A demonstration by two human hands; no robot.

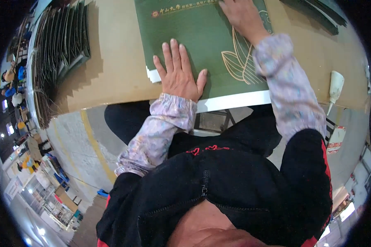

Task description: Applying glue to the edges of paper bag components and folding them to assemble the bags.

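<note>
A dark green printed sheet (185, 45) with gold line leaves and a row of gold lettering lies on the brown table. White strips show along its near edge and at its left corner. My left hand (180, 74) rests flat on the sheet's near left part, fingers spread, holding nothing. Farther up and to the right, my right hand (244, 18) lies over the sheet near the lettering. Its thumb side shows stretched out, while the other fingertips are partly cut off by the picture's upper edge. Nothing shows in that hand.
A fanned stack of dark folded pieces (66, 41) stands at the table's left. More dark pieces (315, 14) lie at the far right. A white squeeze bottle (336, 86) with a thin nozzle is at the right edge of the brown table (115, 53).
</note>
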